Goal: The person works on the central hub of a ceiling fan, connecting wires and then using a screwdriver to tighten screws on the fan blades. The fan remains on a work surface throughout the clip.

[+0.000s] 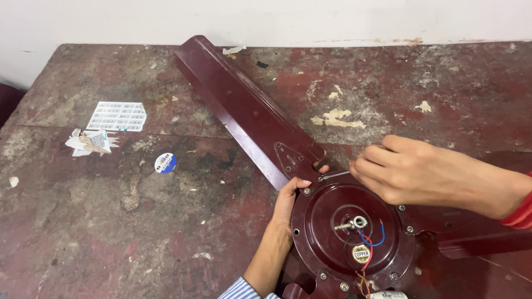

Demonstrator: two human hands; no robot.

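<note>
A worn, paint-chipped maroon tabletop (166, 221) runs up to a pale wall (277, 19), with flecks of torn paper stuck to it. Near the lower right of the tabletop lies a dark red ceiling fan, its round motor housing (327, 221) facing up.

Everything else sits in relation to that housing. One long blade (244, 108) runs from its upper left rim diagonally up and to the left, its far end almost at the wall. Another blade (476, 235) leaves the housing on the right, partly under the right forearm. At the housing's centre stand a short metal shaft (354, 223) and red and blue wires (370, 243) running toward the lower rim.

The left hand (291, 196) comes up from below, on the left side of the housing, its fingers curled over the rim where the long blade's bracket (291, 158) joins, thumb pressed near a screw (306, 191).

The right hand (407, 169) reaches in from the right, just above the housing, fingers pinched together on a thin metal tool (335, 174). The tool's long axis lies almost level, tip pointing left toward the bracket screws, right beside the left fingertips. The right hand is the one on the tool; the left only steadies.

Farther left of the housing lie a round blue sticker (165, 163), a white printed label sheet (117, 116) and scraps of crumpled paper (88, 142).
</note>
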